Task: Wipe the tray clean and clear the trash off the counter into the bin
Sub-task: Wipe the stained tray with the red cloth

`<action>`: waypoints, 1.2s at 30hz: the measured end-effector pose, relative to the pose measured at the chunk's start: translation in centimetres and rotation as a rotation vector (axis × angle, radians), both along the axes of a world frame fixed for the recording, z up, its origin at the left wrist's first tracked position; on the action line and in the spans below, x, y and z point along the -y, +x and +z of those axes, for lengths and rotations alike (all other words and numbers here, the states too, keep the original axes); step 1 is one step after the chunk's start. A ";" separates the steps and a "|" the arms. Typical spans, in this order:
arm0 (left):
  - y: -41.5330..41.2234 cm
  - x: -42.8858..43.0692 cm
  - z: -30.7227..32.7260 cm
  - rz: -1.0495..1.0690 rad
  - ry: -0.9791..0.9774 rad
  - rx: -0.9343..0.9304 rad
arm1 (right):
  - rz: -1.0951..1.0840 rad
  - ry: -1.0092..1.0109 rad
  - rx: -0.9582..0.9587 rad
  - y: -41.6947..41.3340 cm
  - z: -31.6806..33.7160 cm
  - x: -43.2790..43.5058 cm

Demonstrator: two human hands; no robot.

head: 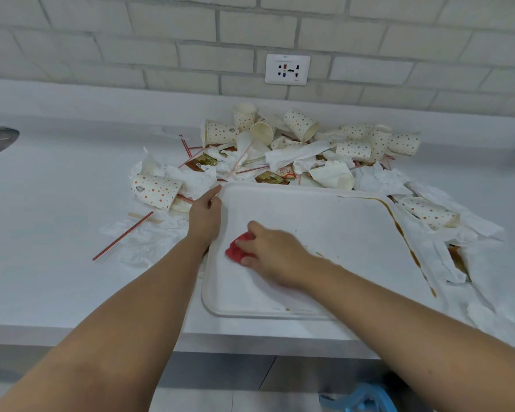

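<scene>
Right hand [269, 254] grips a crumpled red cloth [236, 251] on a white rectangular plastic tray [324, 221]; left hand [205, 214] holds the tray's left rim, fingers curled, on a white counter [57, 203].

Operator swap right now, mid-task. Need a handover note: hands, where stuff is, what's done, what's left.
Left hand grips the tray at its far-left rim, steadying it.
Right hand holds a red cloth pressed on the tray's left half.
Done: no cups on the tray; its left and middle look mostly clean.
Left: wipe the brown streak along the right rim and the small drops by the near rim. Then the trash pile of cups, napkins, straws and sachets, behind and on both sides of the tray on the counter, goes in the bin, which is not in view.
</scene>
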State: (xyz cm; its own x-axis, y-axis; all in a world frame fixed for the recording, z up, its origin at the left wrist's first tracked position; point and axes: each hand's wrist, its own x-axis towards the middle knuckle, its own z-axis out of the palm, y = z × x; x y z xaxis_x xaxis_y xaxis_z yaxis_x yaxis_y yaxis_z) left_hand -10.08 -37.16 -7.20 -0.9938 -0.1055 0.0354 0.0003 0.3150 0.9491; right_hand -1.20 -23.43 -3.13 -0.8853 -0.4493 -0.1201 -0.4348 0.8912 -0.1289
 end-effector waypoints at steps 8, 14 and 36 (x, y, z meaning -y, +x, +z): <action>-0.1 0.1 0.2 -0.019 0.034 0.011 | -0.392 -0.004 -0.068 -3.9 0.5 -0.2; -0.2 0.2 -0.1 -0.023 -0.006 0.006 | -0.448 -0.099 -0.026 -4.5 0.0 5.2; -0.3 0.1 -0.1 -0.061 0.004 0.014 | -0.489 -0.089 -0.010 -9.2 1.0 5.2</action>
State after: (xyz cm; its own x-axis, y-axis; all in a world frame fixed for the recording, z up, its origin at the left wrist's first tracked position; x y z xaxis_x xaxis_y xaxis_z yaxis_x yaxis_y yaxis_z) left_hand -10.41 -37.29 -7.27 -0.9987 -0.0453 0.0215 0.0063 0.3108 0.9505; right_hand -10.42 -28.65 -2.18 -0.9958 0.0108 -0.0906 0.0298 0.9768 -0.2121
